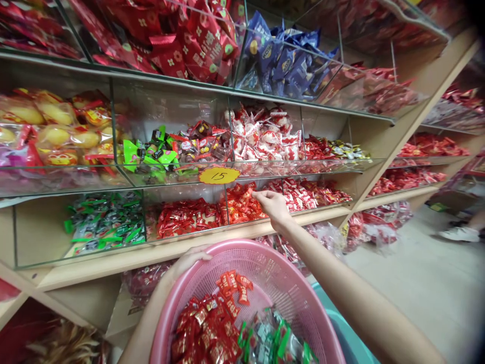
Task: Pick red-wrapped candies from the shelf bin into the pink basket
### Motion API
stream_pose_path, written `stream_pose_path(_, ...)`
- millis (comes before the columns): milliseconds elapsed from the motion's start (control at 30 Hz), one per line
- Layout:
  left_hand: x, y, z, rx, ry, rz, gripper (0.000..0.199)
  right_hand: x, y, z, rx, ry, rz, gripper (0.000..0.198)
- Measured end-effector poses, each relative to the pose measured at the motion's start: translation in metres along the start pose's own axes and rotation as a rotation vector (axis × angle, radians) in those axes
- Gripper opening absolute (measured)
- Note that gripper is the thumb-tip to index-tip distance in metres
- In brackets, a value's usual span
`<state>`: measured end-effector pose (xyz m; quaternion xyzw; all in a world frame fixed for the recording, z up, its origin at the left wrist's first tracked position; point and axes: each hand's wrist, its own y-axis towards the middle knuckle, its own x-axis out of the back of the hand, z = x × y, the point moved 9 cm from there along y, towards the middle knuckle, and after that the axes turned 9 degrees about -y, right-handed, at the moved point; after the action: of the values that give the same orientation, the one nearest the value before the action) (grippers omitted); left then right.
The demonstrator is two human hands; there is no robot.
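Note:
My left hand (193, 259) is closed over the far left rim of a pink plastic basket (168, 298). Inside the basket are dark red wrapped candies (206, 331), a few orange-red wrapped candies (233, 285) and green-and-clear wrapped candies (275, 336). Above the basket, my right hand (273, 206) reaches to the lower shelf, its fingers pinched together at the orange-red candies (240, 202) in their compartment. Whether a candy is between those fingertips is too small to make out.
Clear-fronted shelves hold candies in divided compartments, with a yellow price tag (220, 175) reading 15 on the front. A wooden ledge (125, 267) runs below. A teal basket (346, 328) sits under the pink one. At right, a person's shoe (460, 232) is on the floor.

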<state>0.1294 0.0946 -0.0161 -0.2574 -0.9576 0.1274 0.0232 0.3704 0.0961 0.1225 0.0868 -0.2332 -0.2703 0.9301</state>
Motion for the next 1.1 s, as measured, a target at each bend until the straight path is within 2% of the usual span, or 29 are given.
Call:
stream_pose_path(67, -0.004, 0.0, -0.003, -0.014, -0.009, 0.028, 0.029, 0.003, -0.03, -0.005, 0.052, 0.132, 0.126, 0.034)
stream_pose_path(133, -0.011, 0.0, -0.004, -0.01, -0.028, 0.09, 0.03, 0.002, -0.059, -0.021, 0.03, 0.161, 0.258, 0.035)
stream_pose_path(300, -0.021, 0.001, -0.005, -0.003, -0.092, 0.153, 0.033, -0.003, -0.099, -0.063, -0.049, 0.122, 0.39, 0.036)
stream_pose_path(433, -0.021, 0.0, -0.005, 0.004, -0.085, 0.131, 0.035, -0.005, -0.109, -0.081, -0.076, 0.102, 0.427, 0.034)
stream_pose_path(600, -0.016, 0.003, -0.002, 0.004, -0.048, 0.107, 0.029, -0.005, -0.118, -0.089, -0.102, 0.12, 0.43, 0.032)
stream_pose_path(767, -0.004, 0.007, 0.0, -0.022, 0.057, 0.018, 0.021, -0.009, -0.122, -0.086, -0.124, 0.131, 0.453, 0.036)
stream_pose_path(967, -0.007, 0.009, 0.0, -0.01, 0.089, 0.053, 0.027, -0.019, -0.124, -0.08, -0.041, 0.089, 0.488, 0.036)
stream_pose_path(1100, -0.007, 0.009, 0.001, 0.007, 0.068, 0.051, 0.031, -0.028, -0.129, -0.094, -0.169, 0.179, 0.552, 0.037)
